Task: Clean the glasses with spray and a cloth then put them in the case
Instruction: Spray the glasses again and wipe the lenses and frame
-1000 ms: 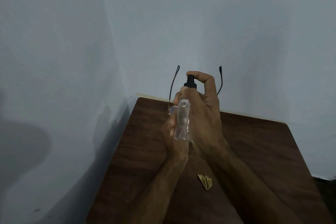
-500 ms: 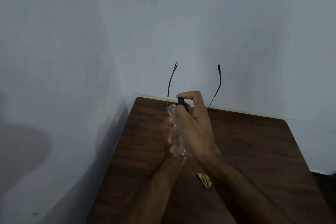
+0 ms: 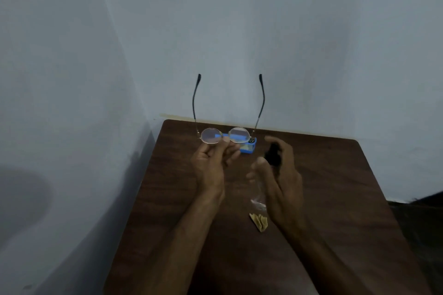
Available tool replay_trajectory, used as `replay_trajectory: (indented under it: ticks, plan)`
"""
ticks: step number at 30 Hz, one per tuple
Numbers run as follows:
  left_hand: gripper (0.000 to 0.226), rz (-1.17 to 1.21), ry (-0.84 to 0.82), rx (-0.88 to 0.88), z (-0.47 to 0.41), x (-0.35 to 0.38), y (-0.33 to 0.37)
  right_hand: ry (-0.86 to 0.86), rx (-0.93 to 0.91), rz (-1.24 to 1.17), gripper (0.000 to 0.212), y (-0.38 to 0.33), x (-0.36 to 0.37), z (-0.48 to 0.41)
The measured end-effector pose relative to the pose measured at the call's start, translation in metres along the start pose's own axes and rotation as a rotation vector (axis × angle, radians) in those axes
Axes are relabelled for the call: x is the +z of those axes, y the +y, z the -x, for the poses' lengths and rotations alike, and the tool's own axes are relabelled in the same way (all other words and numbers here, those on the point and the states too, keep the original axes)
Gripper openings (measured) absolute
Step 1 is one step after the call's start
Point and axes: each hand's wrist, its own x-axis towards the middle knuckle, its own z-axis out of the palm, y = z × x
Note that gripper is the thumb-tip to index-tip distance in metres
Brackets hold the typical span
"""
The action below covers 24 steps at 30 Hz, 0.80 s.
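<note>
My left hand [image 3: 212, 160] pinches the bridge of round, thin-rimmed glasses [image 3: 225, 135], lenses toward me and both dark temple arms pointing up against the wall. My right hand [image 3: 279, 175] is blurred with motion and wrapped around a clear spray bottle [image 3: 260, 193] with a black nozzle, to the right of and lower than the glasses. A small folded tan cloth [image 3: 259, 221] lies on the dark wooden table [image 3: 335, 199] just below the bottle. Behind the glasses a blue case [image 3: 248, 147] sits near the table's back edge, partly hidden.
The table stands in a corner between two pale walls, one at the left and one behind. Its right edge drops to a dark floor [image 3: 422, 218].
My right hand has carried the spray bottle down and to the right, away from the glasses. The lenses and the blue case behind them have come into view.
</note>
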Motion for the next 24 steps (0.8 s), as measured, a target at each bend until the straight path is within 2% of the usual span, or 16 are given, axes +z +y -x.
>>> replay_trajectory:
  ticks: [3,6,9,12,14,20,24]
  plan:
    - [0.006,-0.056,-0.045,-0.012,-0.001,-0.008,-0.003,0.093,0.115,0.152,0.019,0.066,-0.025,0.021]
    - [0.006,-0.058,-0.064,-0.051,0.001,-0.011,-0.007,0.178,0.265,0.272,0.031,0.142,-0.05,0.042]
    - [0.012,-0.09,-0.094,-0.079,0.003,-0.013,-0.014,0.179,0.42,0.296,0.025,0.193,-0.061,0.059]
    - [0.023,-0.113,-0.104,-0.088,0.006,-0.016,-0.02,0.217,0.474,0.294,0.023,0.213,-0.064,0.065]
    - [0.019,-0.138,-0.114,-0.082,0.007,-0.017,-0.024,0.23,0.502,0.283,0.023,0.218,-0.063,0.065]
    - [0.018,-0.15,-0.15,-0.093,0.006,-0.019,-0.03,0.238,0.481,0.273,0.055,0.238,-0.062,0.08]
    - [0.012,-0.144,-0.161,-0.108,0.005,-0.019,-0.033,0.288,0.583,0.195,0.087,0.233,-0.059,0.092]
